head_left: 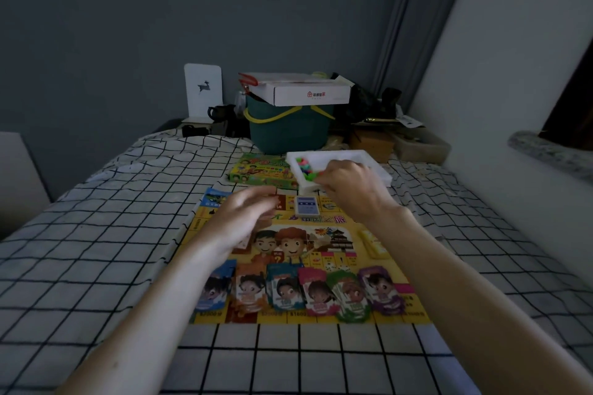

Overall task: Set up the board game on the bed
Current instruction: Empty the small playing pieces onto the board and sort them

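The board [301,253] lies flat on the checked bed [96,234], squarely in front of the person, so every part of it is in easy reach. Six coloured card stacks [298,293] sit in a row along its near edge, probably one per player, and a blue deck [307,206] rests near the far edge. The white tray [378,167] of small bright pieces [303,167] sits just beyond the board, beside the green box [260,171], handy for picking from. The right hand [349,184] reaches into the tray with fingers curled down, seemingly pinching a piece, though the fingertips are hidden and I cannot tell for sure. The left hand [247,218] hovers over the board, blurred, fingers loosely spread and holding nothing visible, likely ready to place or steady something. A yellow strip [373,242] lies at the board's right side.
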